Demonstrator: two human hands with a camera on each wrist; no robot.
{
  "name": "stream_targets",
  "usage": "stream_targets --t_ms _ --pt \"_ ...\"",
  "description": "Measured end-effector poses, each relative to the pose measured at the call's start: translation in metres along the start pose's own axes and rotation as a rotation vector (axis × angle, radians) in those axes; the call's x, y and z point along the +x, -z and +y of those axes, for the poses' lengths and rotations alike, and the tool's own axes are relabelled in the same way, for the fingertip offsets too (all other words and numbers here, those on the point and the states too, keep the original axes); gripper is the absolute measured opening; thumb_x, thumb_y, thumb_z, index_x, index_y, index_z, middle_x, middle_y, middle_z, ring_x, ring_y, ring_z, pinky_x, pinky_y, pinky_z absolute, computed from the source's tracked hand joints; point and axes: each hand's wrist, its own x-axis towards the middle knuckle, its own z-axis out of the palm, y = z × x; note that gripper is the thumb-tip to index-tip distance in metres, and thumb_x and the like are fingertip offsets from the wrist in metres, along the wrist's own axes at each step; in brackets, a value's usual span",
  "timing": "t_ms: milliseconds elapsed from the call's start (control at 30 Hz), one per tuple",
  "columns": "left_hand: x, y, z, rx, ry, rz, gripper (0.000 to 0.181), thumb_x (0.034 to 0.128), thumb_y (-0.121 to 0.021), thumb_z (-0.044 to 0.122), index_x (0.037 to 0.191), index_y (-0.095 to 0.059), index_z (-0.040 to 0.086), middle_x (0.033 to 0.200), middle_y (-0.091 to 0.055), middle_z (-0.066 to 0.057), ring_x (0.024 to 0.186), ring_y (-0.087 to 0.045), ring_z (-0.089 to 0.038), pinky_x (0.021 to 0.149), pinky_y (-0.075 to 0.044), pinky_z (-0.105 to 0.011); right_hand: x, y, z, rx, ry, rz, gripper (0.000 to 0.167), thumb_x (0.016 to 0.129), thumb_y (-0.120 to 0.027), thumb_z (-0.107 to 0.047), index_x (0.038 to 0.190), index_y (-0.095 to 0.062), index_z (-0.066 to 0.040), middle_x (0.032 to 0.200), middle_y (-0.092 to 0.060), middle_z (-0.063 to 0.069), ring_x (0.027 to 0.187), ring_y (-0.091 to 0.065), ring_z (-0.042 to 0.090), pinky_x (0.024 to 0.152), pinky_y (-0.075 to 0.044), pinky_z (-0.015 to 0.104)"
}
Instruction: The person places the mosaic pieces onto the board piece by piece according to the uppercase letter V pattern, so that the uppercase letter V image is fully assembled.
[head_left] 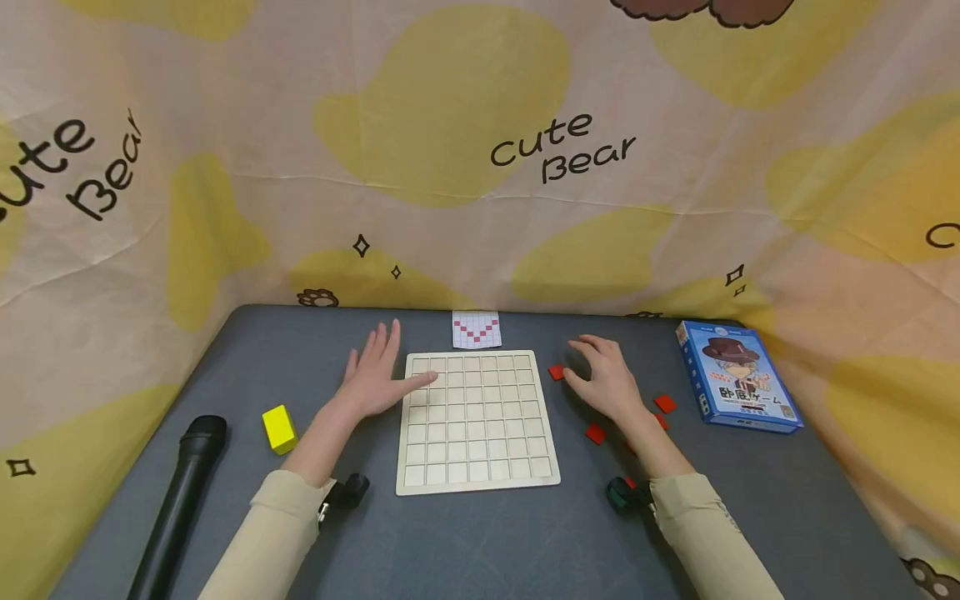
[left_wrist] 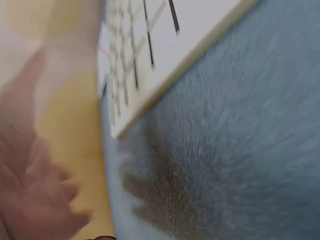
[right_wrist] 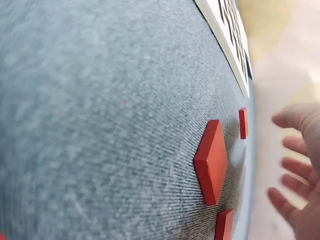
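A white square grid board (head_left: 480, 421) lies on the grey table. My left hand (head_left: 375, 379) is spread over the board's upper left, fingers straight and thumb stretched across its edge. In the left wrist view that hand (left_wrist: 30, 185) is blurred, raised above the table and holding nothing. Right of the board, my right hand (head_left: 606, 379) hovers with fingers slightly bent and apart, gripping nothing. A red square tile (head_left: 556, 372) lies by its fingertips. More red tiles (head_left: 595, 433) are scattered around the forearm. The right wrist view shows one red tile (right_wrist: 212, 162) flat on the table, apart from the hand (right_wrist: 305, 170).
A small card with a pink grid pattern (head_left: 476, 330) lies behind the board. At the right stands a blue game box (head_left: 742, 375). To the left are a yellow block (head_left: 279, 429) and a black microphone (head_left: 183, 492). A patterned cloth (head_left: 450, 167) hangs behind the table.
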Motion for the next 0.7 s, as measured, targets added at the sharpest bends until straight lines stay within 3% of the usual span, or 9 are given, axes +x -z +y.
stream_targets --t_ms 67,167,333,500,700 --pt "-0.012 -0.002 0.002 -0.045 -0.036 -0.109 0.122 0.0795 -0.059 0.074 0.155 0.004 0.002 0.16 0.002 -0.023 0.147 0.0 -0.039 0.114 -0.004 -0.06 -0.001 0.0 0.001 0.036 0.013 -0.058 0.047 0.088 -0.07 -0.023 0.13 -0.061 -0.004 0.134 -0.053 0.02 0.123 -0.044 0.039 0.096 -0.042 0.056" --pt "-0.031 -0.007 0.002 -0.09 -0.089 -0.226 0.125 0.0777 -0.07 0.064 0.153 0.001 -0.007 0.159 -0.001 -0.028 0.146 -0.004 -0.042 0.115 -0.012 -0.058 -0.002 -0.002 0.005 0.062 0.001 -0.14 0.044 0.09 -0.07 -0.022 0.129 -0.062 -0.005 0.128 -0.057 0.019 0.118 -0.049 0.038 0.095 -0.043 0.055" --pt "-0.056 -0.015 -0.002 -0.106 -0.209 -0.337 0.129 0.0725 -0.08 0.057 0.151 -0.002 -0.011 0.158 0.001 -0.029 0.146 -0.002 -0.042 0.115 -0.014 -0.056 0.0 -0.006 0.016 0.1 0.047 -0.17 0.043 0.09 -0.071 -0.018 0.129 -0.062 -0.003 0.124 -0.059 0.021 0.114 -0.052 0.038 0.095 -0.041 0.054" --pt "-0.067 -0.02 -0.006 -0.113 -0.281 -0.366 0.135 0.0657 -0.086 0.054 0.152 -0.004 -0.009 0.159 0.004 -0.027 0.147 0.001 -0.04 0.114 -0.014 -0.057 0.002 -0.007 0.019 0.106 0.077 -0.15 0.036 0.088 -0.073 -0.015 0.122 -0.068 -0.005 0.117 -0.061 0.018 0.109 -0.052 0.038 0.093 -0.042 0.054" --pt "-0.064 -0.024 -0.01 -0.109 -0.3 -0.344 0.139 0.0606 -0.087 0.057 0.154 -0.004 -0.004 0.16 0.005 -0.025 0.147 0.0 -0.038 0.114 -0.017 -0.058 0.003 -0.005 0.017 0.091 0.051 -0.168 0.028 0.088 -0.073 -0.02 0.114 -0.071 -0.007 0.116 -0.061 0.016 0.11 -0.052 0.036 0.094 -0.042 0.052"
